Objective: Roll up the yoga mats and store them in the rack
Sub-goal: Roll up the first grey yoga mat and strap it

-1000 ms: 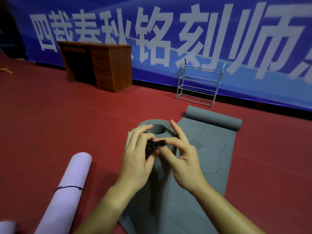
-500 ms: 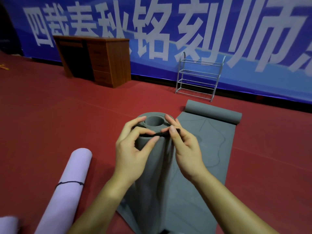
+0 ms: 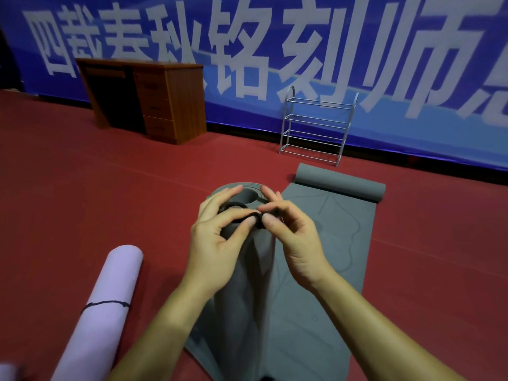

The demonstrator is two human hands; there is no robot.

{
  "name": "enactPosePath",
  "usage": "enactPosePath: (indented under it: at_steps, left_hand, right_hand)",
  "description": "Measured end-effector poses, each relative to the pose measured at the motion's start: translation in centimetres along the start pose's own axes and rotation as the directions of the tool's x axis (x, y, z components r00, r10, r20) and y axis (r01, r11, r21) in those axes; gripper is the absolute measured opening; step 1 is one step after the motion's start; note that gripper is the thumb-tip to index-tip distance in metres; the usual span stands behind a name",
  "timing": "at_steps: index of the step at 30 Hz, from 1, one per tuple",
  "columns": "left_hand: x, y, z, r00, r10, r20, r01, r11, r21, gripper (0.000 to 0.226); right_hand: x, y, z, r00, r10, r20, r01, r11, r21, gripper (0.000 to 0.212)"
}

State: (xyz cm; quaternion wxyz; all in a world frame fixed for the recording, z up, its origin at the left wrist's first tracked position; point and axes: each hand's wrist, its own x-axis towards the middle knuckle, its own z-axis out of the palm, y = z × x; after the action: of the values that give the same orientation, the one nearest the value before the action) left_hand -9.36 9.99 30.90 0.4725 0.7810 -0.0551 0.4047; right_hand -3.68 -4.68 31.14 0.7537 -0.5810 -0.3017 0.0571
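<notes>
A rolled grey yoga mat (image 3: 242, 270) stands on end in front of me, its open top (image 3: 248, 195) facing up. My left hand (image 3: 217, 243) and my right hand (image 3: 291, 237) both pinch a black elastic band (image 3: 247, 217) just above the roll's top. A second grey mat (image 3: 330, 243) lies flat on the floor behind it, its far end curled into a roll (image 3: 341, 182). At the lower left lies a rolled lilac mat (image 3: 101, 312) with a black band around it. The metal rack (image 3: 316, 127) stands at the wall.
A wooden desk (image 3: 154, 97) stands at the back left against the blue banner wall (image 3: 275, 50). Red floor (image 3: 82, 202) spreads all around the mats and up to the rack.
My hands shifted slightly while working the black band; it was stretched straight between them and now bunches into a loop over the roll's top. The view moved a little.
</notes>
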Motion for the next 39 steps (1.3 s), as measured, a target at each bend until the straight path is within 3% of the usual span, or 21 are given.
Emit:
enactPosePath:
  at_steps: [3,6,10,12,14,16,17,19,20,22,25,28,30,32,35,37,39]
  left_hand:
    - [0.3,-0.2,0.3,0.997,-0.068,-0.023,0.065,0.991,-0.116,0.008]
    - [0.7,-0.7,0.3,0.991,-0.132,-0.032,0.124,0.976,-0.18,0.013]
    - [1.3,-0.9,-0.1,0.979,-0.191,0.065,0.202,0.927,-0.315,0.015]
    - [1.7,-0.6,-0.4,0.967,-0.243,0.07,0.245,0.83,-0.5,0.018]
    - [2.3,-0.2,-1.2,0.94,-0.334,0.067,0.281,0.648,-0.708,0.019]
    - [2.5,-0.6,-2.1,0.925,-0.376,0.05,0.271,0.561,-0.782,0.018]
    - [2.4,-0.9,-2.3,0.927,-0.374,0.035,0.258,0.566,-0.783,0.014]
    - [2.1,-1.8,-2.3,0.935,-0.354,-0.038,0.245,0.717,-0.653,0.01]
    - [1.8,-2.4,-2.3,0.942,-0.328,-0.076,0.233,0.796,-0.558,0.012]
    - [1.4,-4.0,-2.3,0.916,-0.363,-0.172,0.253,0.854,-0.454,0.015]
    - [1.7,-4.5,-1.8,0.849,-0.434,-0.301,0.3,0.865,-0.402,0.017]
    - [0.7,-3.6,-0.9,0.853,-0.389,-0.348,0.338,0.92,-0.2,0.023]
    - [0.5,-2.7,-0.4,0.831,-0.448,-0.329,0.349,0.881,-0.319,0.039]
    - [0.8,-2.6,-0.4,0.828,-0.509,-0.237,0.326,0.78,-0.535,0.04]
    - [0.9,-3.8,-1.0,0.836,-0.535,-0.122,0.36,0.702,-0.614,0.042]
    - [0.8,-4.7,-1.1,0.856,-0.486,-0.177,0.364,0.809,-0.461,0.028]
    - [0.7,-5.3,-0.7,0.836,-0.429,-0.342,0.392,0.903,-0.176,0.012]
  right_hand:
    - [0.2,0.4,0.4,0.999,-0.044,0.006,0.044,0.998,-0.042,0.028]
    - [0.5,0.7,0.9,0.998,-0.037,-0.058,0.031,0.994,-0.103,0.026]
    - [1.5,0.7,1.0,0.996,0.006,-0.087,-0.014,0.996,-0.089,0.015]
    - [2.0,0.8,1.1,0.994,0.023,-0.105,-0.022,1.0,0.011,0.013]
    - [2.1,0.9,0.7,0.991,0.055,-0.122,-0.038,0.989,0.141,0.018]
    - [1.7,0.8,0.1,0.994,0.059,-0.093,-0.038,0.976,0.215,0.027]
    - [1.6,0.9,0.0,0.993,0.066,-0.097,-0.042,0.97,0.238,0.028]
    - [1.8,1.5,0.1,0.988,0.082,-0.128,-0.049,0.97,0.24,0.029]
    - [1.8,1.6,0.4,0.985,0.09,-0.148,-0.057,0.976,0.211,0.032]
    - [1.6,2.2,0.5,0.978,0.035,-0.206,-0.02,0.997,0.072,0.029]
    - [1.7,3.8,1.0,0.968,-0.061,-0.244,-0.002,0.968,-0.25,0.024]
    - [1.6,5.0,1.2,0.961,-0.112,-0.254,0.023,0.944,-0.329,0.027]
    - [1.9,5.2,1.1,0.966,-0.117,-0.232,0.039,0.948,-0.317,0.019]
    - [2.3,5.1,0.9,0.966,-0.102,-0.237,0.021,0.946,-0.323,0.018]
    - [2.8,5.3,0.1,0.953,-0.098,-0.287,-0.003,0.943,-0.333,0.035]
    - [2.6,5.1,0.0,0.944,-0.117,-0.308,-0.001,0.934,-0.358,0.03]
    - [2.4,5.0,0.3,0.931,-0.175,-0.319,0.024,0.905,-0.426,0.017]
